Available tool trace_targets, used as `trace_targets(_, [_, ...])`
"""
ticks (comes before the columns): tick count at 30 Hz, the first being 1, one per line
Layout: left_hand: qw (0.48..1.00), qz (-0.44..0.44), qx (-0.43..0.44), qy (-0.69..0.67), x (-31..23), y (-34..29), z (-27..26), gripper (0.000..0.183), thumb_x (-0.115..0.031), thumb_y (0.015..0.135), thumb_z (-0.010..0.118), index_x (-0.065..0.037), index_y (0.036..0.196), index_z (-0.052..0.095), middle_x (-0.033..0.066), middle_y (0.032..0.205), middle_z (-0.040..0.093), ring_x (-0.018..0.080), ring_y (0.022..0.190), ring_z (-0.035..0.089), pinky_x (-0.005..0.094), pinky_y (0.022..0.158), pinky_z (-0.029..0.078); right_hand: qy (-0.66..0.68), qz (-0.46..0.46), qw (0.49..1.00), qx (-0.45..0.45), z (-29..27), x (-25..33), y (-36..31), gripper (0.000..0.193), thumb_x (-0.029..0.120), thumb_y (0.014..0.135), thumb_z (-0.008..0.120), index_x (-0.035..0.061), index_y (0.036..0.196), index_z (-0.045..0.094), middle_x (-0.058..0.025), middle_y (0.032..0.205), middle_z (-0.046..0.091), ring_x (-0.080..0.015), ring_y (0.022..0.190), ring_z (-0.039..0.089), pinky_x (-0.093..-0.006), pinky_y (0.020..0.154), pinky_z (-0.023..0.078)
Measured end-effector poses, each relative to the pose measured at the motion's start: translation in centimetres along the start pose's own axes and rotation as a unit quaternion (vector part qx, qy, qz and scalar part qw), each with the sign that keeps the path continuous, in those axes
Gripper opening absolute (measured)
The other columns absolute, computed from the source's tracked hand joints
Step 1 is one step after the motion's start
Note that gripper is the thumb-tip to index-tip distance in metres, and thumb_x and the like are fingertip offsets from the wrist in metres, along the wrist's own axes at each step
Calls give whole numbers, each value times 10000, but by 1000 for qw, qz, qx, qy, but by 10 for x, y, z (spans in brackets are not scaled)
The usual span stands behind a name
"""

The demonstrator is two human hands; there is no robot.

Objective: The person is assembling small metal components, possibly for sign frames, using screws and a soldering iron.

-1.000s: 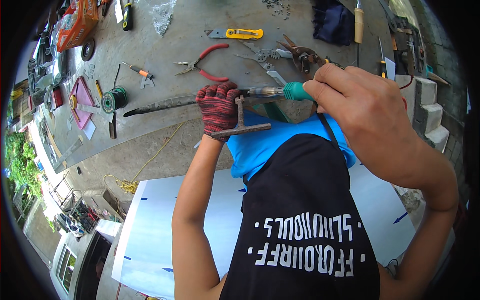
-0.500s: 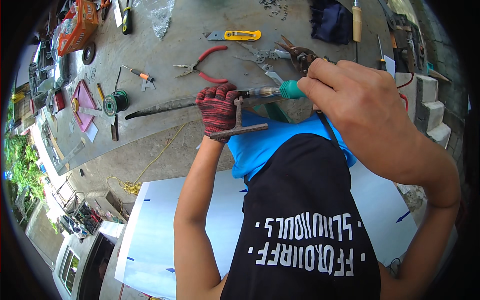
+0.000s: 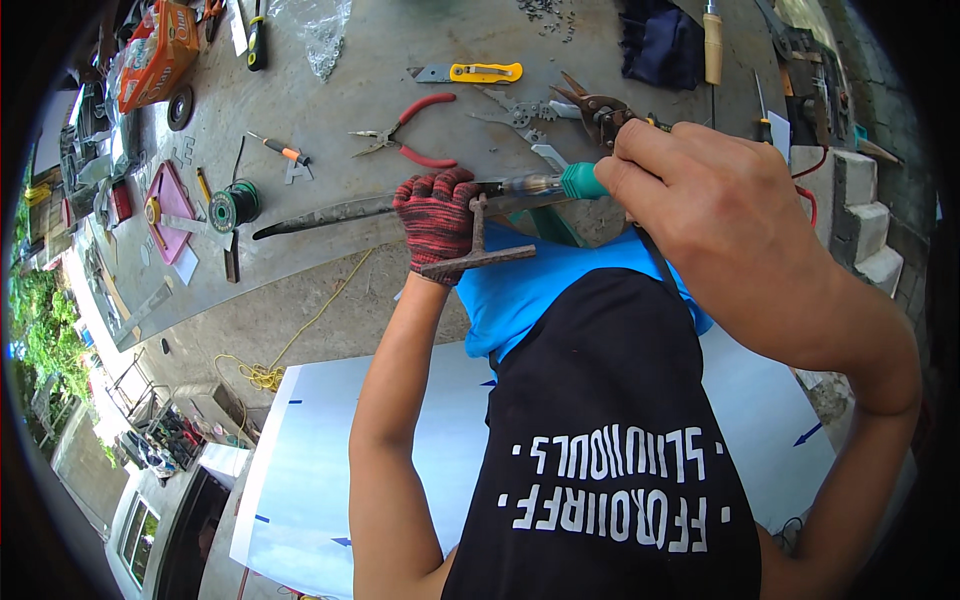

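Note:
My left hand (image 3: 436, 222), in a red and black knit glove, is closed around a long, dark, slightly curved metal strip (image 3: 325, 217) at the table's near edge. A rusty T-shaped metal bar (image 3: 478, 232) stands against the glove, its crossbar over the wrist. My bare right hand (image 3: 700, 190) is closed on the green handle (image 3: 582, 181) of a tool whose metal shaft points toward the glove. What lies inside the left fist is hidden. Just beyond my hands are rusty snips (image 3: 603, 115), grey pliers (image 3: 520, 112), red-handled pliers (image 3: 405, 133) and a yellow utility knife (image 3: 485, 72).
On the grey metal table (image 3: 340, 110) lie a green wire spool (image 3: 233, 206), an orange-handled screwdriver (image 3: 280, 150), a pink tray (image 3: 170, 215) and a dark cloth (image 3: 660, 45). A yellow cord (image 3: 262, 377) runs over the floor. A white sheet (image 3: 300, 460) spreads below me.
Almost nothing differs. The view has shifted very slightly, and both hands keep the same grip and place.

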State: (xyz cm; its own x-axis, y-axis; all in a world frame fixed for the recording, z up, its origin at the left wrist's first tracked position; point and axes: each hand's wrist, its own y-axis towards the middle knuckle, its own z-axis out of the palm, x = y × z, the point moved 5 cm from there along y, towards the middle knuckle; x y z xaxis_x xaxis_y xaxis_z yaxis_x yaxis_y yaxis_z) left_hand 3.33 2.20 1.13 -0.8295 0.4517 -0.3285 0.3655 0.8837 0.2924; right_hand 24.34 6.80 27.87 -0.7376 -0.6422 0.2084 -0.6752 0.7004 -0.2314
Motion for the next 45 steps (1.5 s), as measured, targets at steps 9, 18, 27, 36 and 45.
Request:
trace_targets(9, [1000, 3, -5, -9, 0, 0, -1, 163, -292, 816, 751, -209, 951, 714, -15, 1081, 724, 254, 1018, 671, 487, 948, 434, -22, 6, 1000, 11, 3, 7, -6, 343, 7, 801, 690, -1, 1144, 683, -86, 1022, 631, -253, 867, 660, -376, 723, 551])
trace_targets(18, [1000, 4, -1, -7, 0, -2, 0, 192, -287, 818, 752, -203, 984, 702, -9, 1117, 714, 263, 1047, 655, 506, 961, 426, -22, 7, 1000, 3, 5, 7, -5, 348, 10, 797, 688, -2, 1144, 685, -85, 1024, 628, -250, 872, 660, -376, 715, 554])
trace_targets(27, [1000, 7, -1, -10, -1, -1, -1, 190, -280, 815, 754, -197, 976, 698, -2, 1110, 714, 261, 1047, 660, 505, 962, 427, 7, 15, 1000, 1, 3, 5, -2, 308, -1, 825, 702, 6, 1133, 684, -88, 1010, 627, -263, 867, 658, -390, 722, 546])
trace_targets(36, [1000, 7, -3, -8, -2, 0, -3, 187, -280, 817, 756, -196, 974, 697, -2, 1105, 713, 264, 1032, 659, 503, 955, 429, 1, 11, 1000, 17, 1, 3, 2, 268, -9, 841, 693, 19, 1107, 673, -86, 994, 618, -263, 865, 660, -402, 719, 537])
trace_targets(45, [1000, 6, -2, -6, -3, 1, -3, 184, -282, 820, 756, -196, 972, 697, -4, 1098, 712, 265, 1024, 657, 501, 947, 431, 26, 17, 999, 8, 0, -1, 2, 246, -2, 840, 698, 23, 1084, 673, -86, 965, 606, -267, 854, 655, -404, 701, 529])
